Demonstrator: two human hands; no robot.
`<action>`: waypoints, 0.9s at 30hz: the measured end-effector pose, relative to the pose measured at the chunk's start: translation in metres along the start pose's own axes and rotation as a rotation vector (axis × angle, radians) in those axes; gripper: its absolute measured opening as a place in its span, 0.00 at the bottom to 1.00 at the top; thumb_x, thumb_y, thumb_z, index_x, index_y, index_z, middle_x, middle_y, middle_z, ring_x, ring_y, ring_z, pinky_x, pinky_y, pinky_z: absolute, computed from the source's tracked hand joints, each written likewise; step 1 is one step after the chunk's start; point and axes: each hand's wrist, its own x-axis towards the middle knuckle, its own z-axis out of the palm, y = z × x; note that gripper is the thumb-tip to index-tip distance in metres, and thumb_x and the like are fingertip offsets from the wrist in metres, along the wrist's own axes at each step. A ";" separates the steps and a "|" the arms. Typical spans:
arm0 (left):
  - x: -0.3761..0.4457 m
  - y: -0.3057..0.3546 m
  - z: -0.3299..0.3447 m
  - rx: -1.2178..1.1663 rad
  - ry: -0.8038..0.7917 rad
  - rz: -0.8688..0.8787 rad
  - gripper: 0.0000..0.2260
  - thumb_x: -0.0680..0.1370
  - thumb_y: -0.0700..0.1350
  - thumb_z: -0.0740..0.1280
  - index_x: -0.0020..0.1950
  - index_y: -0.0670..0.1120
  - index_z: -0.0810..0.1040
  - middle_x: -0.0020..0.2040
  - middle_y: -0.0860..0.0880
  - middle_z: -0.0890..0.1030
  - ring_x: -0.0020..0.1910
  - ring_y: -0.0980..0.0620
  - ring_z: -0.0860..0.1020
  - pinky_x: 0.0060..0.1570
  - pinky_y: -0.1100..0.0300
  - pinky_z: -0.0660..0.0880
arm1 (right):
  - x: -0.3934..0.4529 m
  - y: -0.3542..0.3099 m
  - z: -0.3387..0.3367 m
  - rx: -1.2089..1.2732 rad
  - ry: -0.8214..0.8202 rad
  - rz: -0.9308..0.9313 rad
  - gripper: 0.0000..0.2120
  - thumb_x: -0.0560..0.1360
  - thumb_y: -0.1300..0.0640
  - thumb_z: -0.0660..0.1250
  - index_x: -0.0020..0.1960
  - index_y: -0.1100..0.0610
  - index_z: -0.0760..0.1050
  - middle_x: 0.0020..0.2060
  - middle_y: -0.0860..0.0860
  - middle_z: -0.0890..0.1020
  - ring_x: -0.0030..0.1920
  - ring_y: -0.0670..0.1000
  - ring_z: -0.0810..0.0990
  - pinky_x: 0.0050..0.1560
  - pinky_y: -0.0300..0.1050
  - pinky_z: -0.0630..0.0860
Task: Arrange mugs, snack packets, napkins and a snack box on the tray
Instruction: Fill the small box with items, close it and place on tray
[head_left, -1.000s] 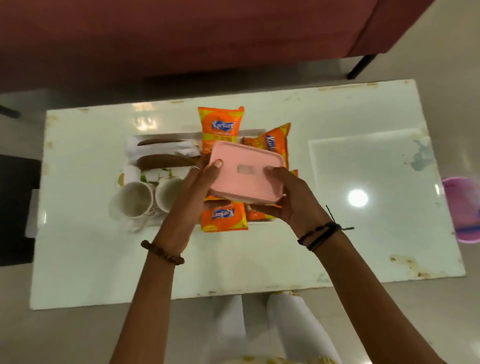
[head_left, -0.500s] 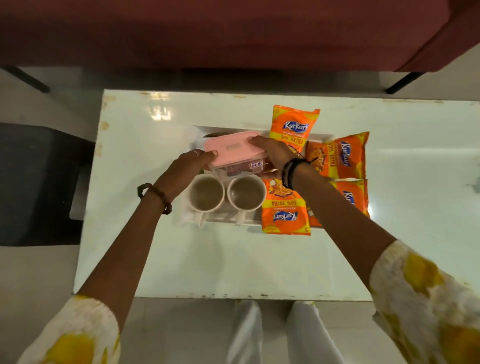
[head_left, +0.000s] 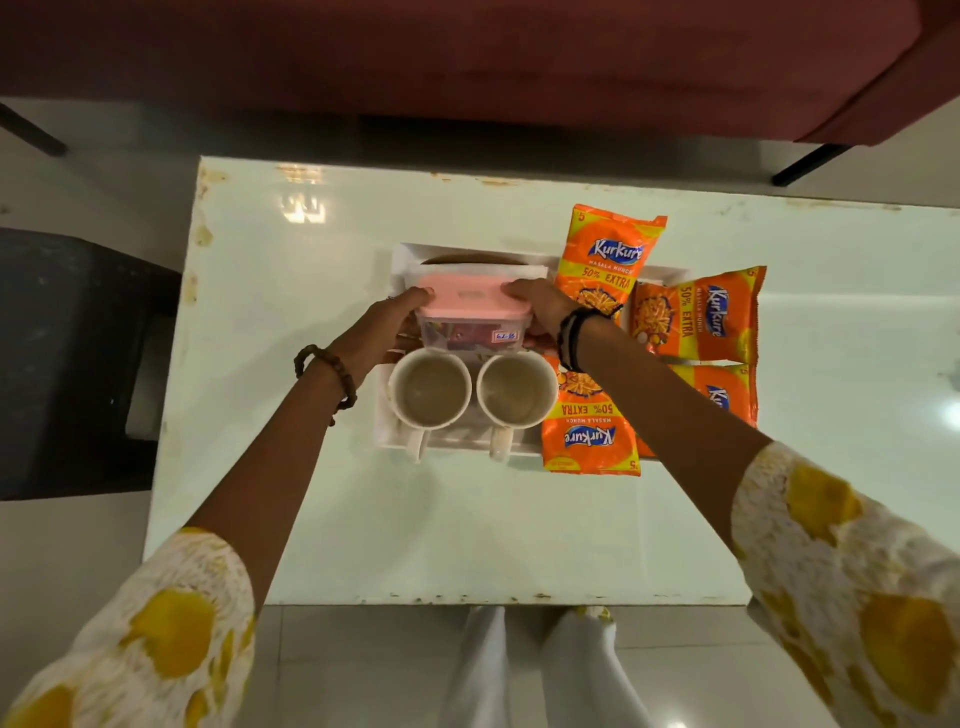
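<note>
Left hand grips the left end of the pink-lidded snack box; right hand grips its right end, probably to keep it level. Box sits at the tray back, over the napkins, behind two mugs. Snack packets fill the right side.

Worktop: glossy white surface, smooth, strong light reflections, edges chipped with rusty stains. Tray: white, smooth, looks plastic. Snack box: clear plastic body, matt pink plastic lid. Mugs: white, glazed look, insides stained. Snack packets: shiny orange foil-like plastic. Napkins: white paper, matt. Sleeve: printed cloth. Sofa: dark red cloth, matt.
</note>
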 end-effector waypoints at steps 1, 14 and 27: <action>0.001 0.001 0.000 0.013 0.002 -0.008 0.11 0.77 0.55 0.59 0.43 0.50 0.75 0.40 0.49 0.80 0.38 0.53 0.77 0.40 0.62 0.72 | 0.001 0.000 0.001 -0.003 0.001 0.010 0.14 0.78 0.50 0.58 0.35 0.54 0.68 0.25 0.49 0.76 0.15 0.43 0.73 0.13 0.27 0.62; 0.009 0.013 -0.013 0.188 -0.018 -0.188 0.16 0.74 0.59 0.59 0.42 0.47 0.76 0.39 0.49 0.80 0.40 0.53 0.78 0.41 0.57 0.71 | 0.013 -0.018 -0.003 -0.239 -0.021 0.082 0.16 0.77 0.51 0.57 0.34 0.56 0.70 0.12 0.48 0.74 0.11 0.44 0.71 0.16 0.30 0.65; 0.022 0.008 0.001 0.161 0.045 -0.238 0.21 0.77 0.60 0.52 0.34 0.47 0.71 0.22 0.51 0.77 0.28 0.53 0.76 0.37 0.63 0.73 | 0.025 -0.008 -0.005 -0.296 -0.196 0.071 0.13 0.75 0.45 0.62 0.41 0.54 0.75 0.35 0.51 0.79 0.23 0.45 0.78 0.21 0.27 0.68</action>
